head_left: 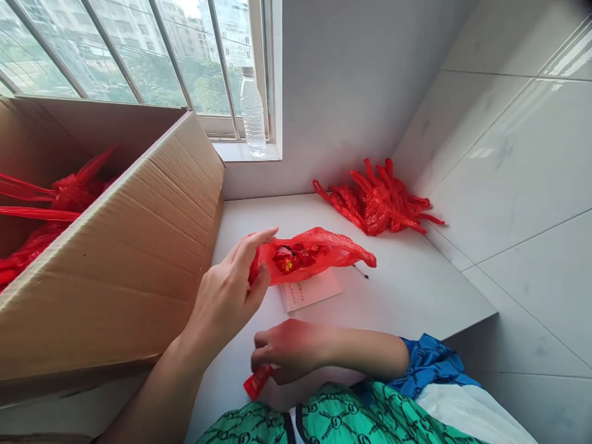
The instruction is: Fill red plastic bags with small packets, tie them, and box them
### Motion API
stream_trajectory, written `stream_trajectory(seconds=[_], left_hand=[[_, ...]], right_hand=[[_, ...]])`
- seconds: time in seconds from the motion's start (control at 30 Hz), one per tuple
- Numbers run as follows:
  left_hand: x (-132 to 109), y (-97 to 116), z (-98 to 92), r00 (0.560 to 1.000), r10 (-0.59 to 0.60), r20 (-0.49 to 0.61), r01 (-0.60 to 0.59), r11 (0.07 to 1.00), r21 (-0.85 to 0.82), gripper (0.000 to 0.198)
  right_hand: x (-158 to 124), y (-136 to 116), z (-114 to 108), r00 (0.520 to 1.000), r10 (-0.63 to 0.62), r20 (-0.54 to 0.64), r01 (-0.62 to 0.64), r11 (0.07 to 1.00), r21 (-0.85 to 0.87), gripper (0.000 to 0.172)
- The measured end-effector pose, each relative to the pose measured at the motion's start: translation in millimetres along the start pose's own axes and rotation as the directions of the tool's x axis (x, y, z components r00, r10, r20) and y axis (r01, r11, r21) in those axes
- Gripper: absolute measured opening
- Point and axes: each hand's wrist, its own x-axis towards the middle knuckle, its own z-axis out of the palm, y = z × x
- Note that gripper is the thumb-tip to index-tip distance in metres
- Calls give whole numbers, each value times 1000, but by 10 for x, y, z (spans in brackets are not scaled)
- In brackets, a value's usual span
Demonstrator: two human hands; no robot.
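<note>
My left hand (231,290) pinches the edge of a thin red plastic bag (314,253) and holds it up over the white counter (407,290). Small red wrapped sweets (291,258) show through the bag. Lower down, near my body, my right hand (287,348) is closed on a small red packet (256,382). Under the bag lies a white slip of paper (311,291) with red print.
A large open cardboard box (134,246) with filled red bags (55,203) stands at the left. A heap of red plastic bags (379,200) lies in the back corner by the tiled wall. A clear water bottle (253,114) stands on the window sill. A pen (361,272) lies by the paper.
</note>
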Motion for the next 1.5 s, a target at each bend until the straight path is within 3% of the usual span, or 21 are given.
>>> stream_trajectory(seconds=[0.07,0.17,0.2,0.33,0.5,0.6,0.67,0.8,0.87,0.97,1.07,1.13,1.23,1.3,1.37,1.5], left_hand=[[-6,10,0,1000,12,-4,-12,1000,-1,54],[-8,28,10,1000,26,-1,-26,1000,15,57],[-8,32,15,1000,31,2,-31,999,19,57],[-17,30,23,999,42,20,-43,999,33,59],[-30,22,-3,999,33,28,-34,998,43,58],[-24,36,-34,999,22,47,-24,999,44,54],[-22,43,-60,998,10,55,-14,997,70,49],[-44,22,-123,992,-120,37,111,975,194,57],[-65,-6,-161,978,-207,26,196,955,224,62],[-62,-32,-222,977,-211,14,203,956,210,36],[60,4,-255,981,-126,-149,132,991,26,28],[216,53,-238,936,-156,-317,94,975,-202,28],[470,107,-158,865,-274,-420,-8,830,-557,23],[587,117,-87,866,-330,-376,-57,681,-730,20],[643,118,-22,885,-350,-306,-51,580,-813,24],[649,157,75,950,-281,-133,36,524,-851,45]], right_hand=[[-258,32,-290,999,54,1,-53,979,195,30],[-609,75,-669,950,221,-219,-133,926,354,25],[-693,88,-754,900,293,-323,-171,919,355,25],[-907,139,-863,605,458,-651,-360,887,290,37],[-1290,240,-709,353,458,-816,-503,828,247,27],[-1528,335,-567,250,496,-832,-680,701,213,41],[-1621,380,-485,242,546,-802,-739,639,212,49],[-1692,364,-461,266,608,-748,-718,643,267,33],[-1729,329,-549,260,608,-750,-653,683,327,33],[-1800,345,-787,284,579,-764,-456,783,424,28],[-1767,500,-1086,281,540,-793,-150,841,519,26],[-1630,642,-1269,233,519,-822,81,832,549,26],[-1298,787,-1458,146,488,-861,323,799,507,27],[-1076,791,-1513,139,471,-871,406,775,484,32],[-906,727,-1521,184,443,-878,465,748,474,43],[-733,552,-1455,355,341,-870,541,685,489,61]])
